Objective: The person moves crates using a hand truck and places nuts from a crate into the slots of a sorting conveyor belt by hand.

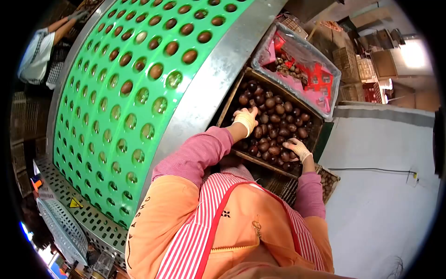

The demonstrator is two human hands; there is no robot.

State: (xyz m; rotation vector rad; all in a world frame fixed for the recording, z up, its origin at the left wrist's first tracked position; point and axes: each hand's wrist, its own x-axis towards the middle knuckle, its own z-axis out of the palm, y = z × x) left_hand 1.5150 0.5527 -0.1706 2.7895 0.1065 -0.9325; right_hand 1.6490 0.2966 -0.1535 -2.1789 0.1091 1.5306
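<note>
Brown balls (pixel 274 151) lie heaped in a box right of the middle, and more sit in the far holes of a big green board (pixel 104 144). The board curves along the left side — its near holes hold no brown balls. A pale grey surface (pixel 381 149) takes up much of the right side, with a thin black cord (pixel 371 169) on it. The wooden box (pixel 227 108) is between the board and that surface. Just beyond it, a bit to the right, is a plastic-lined crate (pixel 332 76) with red and pink things in it. A grey basket (pixel 62 232) is near on the left. The left hand (pixel 246 119) has bent fingers on the heap. The right hand (pixel 298 149) has its fingers a little spread on the heap — I cannot tell if either hand grips a ball. One pale ball (pixel 141 37) sits far off in the board.
</note>
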